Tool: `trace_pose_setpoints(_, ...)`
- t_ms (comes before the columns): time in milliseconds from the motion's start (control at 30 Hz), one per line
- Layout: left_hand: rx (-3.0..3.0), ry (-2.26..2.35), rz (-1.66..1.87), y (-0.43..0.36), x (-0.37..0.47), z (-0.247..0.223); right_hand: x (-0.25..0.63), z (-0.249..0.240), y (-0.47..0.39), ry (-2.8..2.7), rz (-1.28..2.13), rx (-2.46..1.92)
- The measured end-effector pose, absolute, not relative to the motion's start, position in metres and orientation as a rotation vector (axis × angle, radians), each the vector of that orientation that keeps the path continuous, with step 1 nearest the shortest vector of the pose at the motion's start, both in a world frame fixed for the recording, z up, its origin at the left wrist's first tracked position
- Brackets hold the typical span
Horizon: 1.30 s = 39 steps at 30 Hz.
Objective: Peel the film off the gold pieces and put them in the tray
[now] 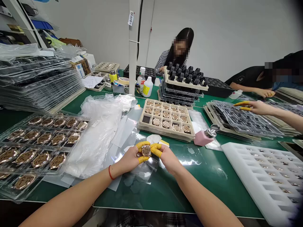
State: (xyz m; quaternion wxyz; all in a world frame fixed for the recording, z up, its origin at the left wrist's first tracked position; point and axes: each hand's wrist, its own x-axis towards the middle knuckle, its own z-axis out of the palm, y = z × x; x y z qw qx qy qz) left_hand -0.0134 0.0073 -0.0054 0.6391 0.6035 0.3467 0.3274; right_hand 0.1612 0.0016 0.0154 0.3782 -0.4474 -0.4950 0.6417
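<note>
Between my two hands is a round rose-gold watch case [146, 150], held up over the clear sheet on the green table. My left hand [132, 157], in yellow finger cots, grips its left side with thumb and fingers. On its right side, my right hand [165, 155] pinches the edge, also with yellow finger cots. Just beyond the hands lies a beige tray [167, 132] of similar watch cases; its front-left compartment shows only a dark bottom. White wipes [153, 138] lie right behind the held case.
Clear plastic trays of watch cases [44, 138] and crumpled plastic bags [94, 138] lie left. A pink pump bottle [204, 137] and a white foam tray [265, 176] with small metal parts are right. A co-worker's hand [255, 107] touches stacked clear trays. Two people sit opposite.
</note>
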Motion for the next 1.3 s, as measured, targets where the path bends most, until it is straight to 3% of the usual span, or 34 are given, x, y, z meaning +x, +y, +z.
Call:
trace_pose_setpoints(233, 1.408, 0.800, 0.738, 0.007, -0.014, -0.005, 0.161, 0.012, 0.001, -1.413, 1.520, -1.219)
trace_pose_setpoints(433, 1.365, 0.861, 0.744, 0.011, -0.014, -0.016, 0.193, 0.014, 0.014, -2.091, 0.440, -1.733)
trace_pose_setpoints(500, 1.391, 0.885, 0.724, 0.012, -0.014, -0.020, 0.207, 0.009, 0.021, -2.234, 0.255, -1.917)
trace_pose_setpoints(667, 1.408, 0.893, 0.710, 0.015, -0.013, -0.022, 0.217, -0.002, 0.027, -2.239, 0.293, -2.121)
trace_pose_setpoints(933, 1.444, 0.830, 0.747, 0.012, -0.012, -0.015, 0.173, 0.005, -0.006, -2.301, 0.401, -1.418)
trace_pose_setpoints(1133, 1.343, 0.716, 0.722, 0.012, -0.011, -0.016, 0.160, -0.011, -0.002, -2.408, 0.235, -1.494)
trace_pose_setpoints(1300, 1.308, 0.696, 0.713, 0.013, -0.011, -0.017, 0.166, -0.015, 0.014, -2.280, 0.306, -1.515)
